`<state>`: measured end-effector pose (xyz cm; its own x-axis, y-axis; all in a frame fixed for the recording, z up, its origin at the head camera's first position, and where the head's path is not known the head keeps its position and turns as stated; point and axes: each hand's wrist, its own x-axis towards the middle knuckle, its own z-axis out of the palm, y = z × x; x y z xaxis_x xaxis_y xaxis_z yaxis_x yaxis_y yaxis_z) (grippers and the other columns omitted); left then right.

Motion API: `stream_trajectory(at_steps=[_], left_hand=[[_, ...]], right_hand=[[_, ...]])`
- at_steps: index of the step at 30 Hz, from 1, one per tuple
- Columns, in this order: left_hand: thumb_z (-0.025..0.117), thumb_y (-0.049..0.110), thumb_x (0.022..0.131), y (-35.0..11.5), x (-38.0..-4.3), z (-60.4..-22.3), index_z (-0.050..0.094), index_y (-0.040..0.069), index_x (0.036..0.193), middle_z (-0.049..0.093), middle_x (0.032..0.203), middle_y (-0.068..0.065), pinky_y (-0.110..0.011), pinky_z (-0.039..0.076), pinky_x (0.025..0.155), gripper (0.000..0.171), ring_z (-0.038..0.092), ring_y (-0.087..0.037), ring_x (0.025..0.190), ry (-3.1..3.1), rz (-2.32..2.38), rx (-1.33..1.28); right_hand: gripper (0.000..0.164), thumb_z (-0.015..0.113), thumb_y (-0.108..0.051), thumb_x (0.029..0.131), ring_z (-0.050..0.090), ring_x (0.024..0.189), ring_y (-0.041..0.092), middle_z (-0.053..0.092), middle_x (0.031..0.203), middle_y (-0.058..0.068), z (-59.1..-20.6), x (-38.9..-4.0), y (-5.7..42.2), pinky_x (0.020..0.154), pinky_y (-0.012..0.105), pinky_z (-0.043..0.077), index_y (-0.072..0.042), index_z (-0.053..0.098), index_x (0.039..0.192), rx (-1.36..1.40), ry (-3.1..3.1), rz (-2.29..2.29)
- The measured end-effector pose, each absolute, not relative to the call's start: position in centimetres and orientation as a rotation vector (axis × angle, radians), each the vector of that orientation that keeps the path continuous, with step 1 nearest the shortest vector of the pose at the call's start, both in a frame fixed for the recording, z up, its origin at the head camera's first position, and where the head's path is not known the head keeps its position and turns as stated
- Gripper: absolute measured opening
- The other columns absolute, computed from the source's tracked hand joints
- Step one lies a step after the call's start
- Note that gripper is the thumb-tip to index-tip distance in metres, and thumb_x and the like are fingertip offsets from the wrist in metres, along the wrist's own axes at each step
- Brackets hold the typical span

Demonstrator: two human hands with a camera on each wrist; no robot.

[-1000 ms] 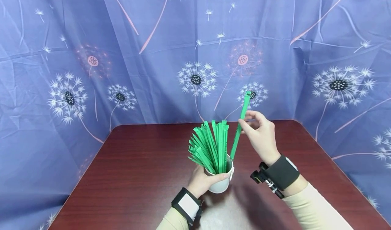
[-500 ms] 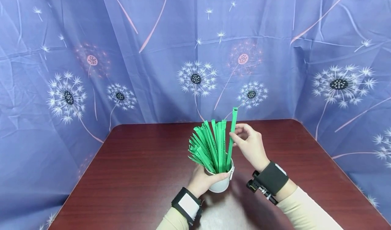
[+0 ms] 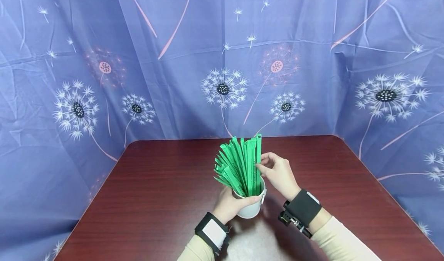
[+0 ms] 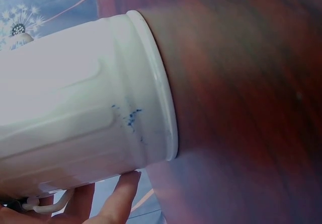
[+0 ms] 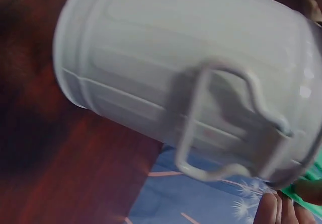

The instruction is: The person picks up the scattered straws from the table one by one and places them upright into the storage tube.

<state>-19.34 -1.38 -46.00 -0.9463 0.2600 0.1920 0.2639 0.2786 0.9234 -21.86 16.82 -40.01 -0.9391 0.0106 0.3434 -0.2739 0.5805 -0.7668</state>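
A small white bucket [image 3: 250,211] stands on the table, filled with long, flat green wrapped sticks [image 3: 236,162] that fan out leftward. My left hand [image 3: 229,206] holds the bucket from its left side, thumb across the front below the rim. At the right rim, my right hand [image 3: 279,176] pinches one green stick [image 3: 258,147], upright with its lower end inside the bucket. Blue specks mark the bucket wall [image 4: 65,98] in the left wrist view, with left fingertips [image 4: 126,191] beneath it. A looped side handle [image 5: 193,116] shows in the right wrist view; the right fingers [image 5: 269,209] are partly cut off.
The dark reddish wooden table [image 3: 156,199] spreads around the bucket. Behind and beside it hangs a blue dandelion-print cloth [image 3: 180,87]. Both wrists wear black straps, the right one [image 3: 301,211] carrying a small camera mount.
My right hand has moved down and left, bringing the green stick from outside the rim into the bucket beside the others. The left hand and bucket have stayed put.
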Motion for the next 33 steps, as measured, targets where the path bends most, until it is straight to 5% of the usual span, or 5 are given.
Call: stream_trajectory(at_steps=[12, 23, 33], left_hand=[[0.084, 0.041, 0.074, -0.8, -19.4, -46.1, 0.057, 0.027, 0.132, 0.066, 0.123, 0.005, -0.035, 0.048, 0.093, 0.065, 0.061, -0.015, 0.11, -2.507, -1.821, -0.559], [0.085, 0.037, 0.074, -1.2, -20.2, -46.1, 0.054, 0.024, 0.134, 0.064, 0.126, 0.004, -0.036, 0.047, 0.098, 0.069, 0.06, -0.015, 0.114, -2.486, -1.815, -0.677], [0.088, 0.057, 0.062, -4.3, -21.3, -44.5, 0.049, 0.03, 0.14, 0.059, 0.134, 0.003, -0.045, 0.049, 0.098, 0.091, 0.056, -0.018, 0.125, -2.603, -1.312, -0.669]], right_hand=[[0.01, 0.071, -0.011, 0.087, 0.057, 0.073, 0.012, 0.069, 0.088, 0.006, -41.8, -21.4, 17.3, 0.07, 0.029, 0.046, -0.007, 0.07, 0.097, 0.191, -2.61, 1.245], [0.016, 0.071, -0.021, 0.092, 0.067, 0.088, 0.016, 0.074, 0.096, 0.003, -41.7, -21.2, 18.0, 0.078, 0.031, 0.052, -0.01, 0.072, 0.103, 0.234, -2.545, 1.214], [0.043, 0.066, -0.032, 0.095, 0.063, 0.119, 0.029, 0.071, 0.12, 0.012, -39.7, -22.8, 19.7, 0.098, 0.048, 0.048, -0.006, 0.063, 0.129, 0.348, -2.545, 1.005]])
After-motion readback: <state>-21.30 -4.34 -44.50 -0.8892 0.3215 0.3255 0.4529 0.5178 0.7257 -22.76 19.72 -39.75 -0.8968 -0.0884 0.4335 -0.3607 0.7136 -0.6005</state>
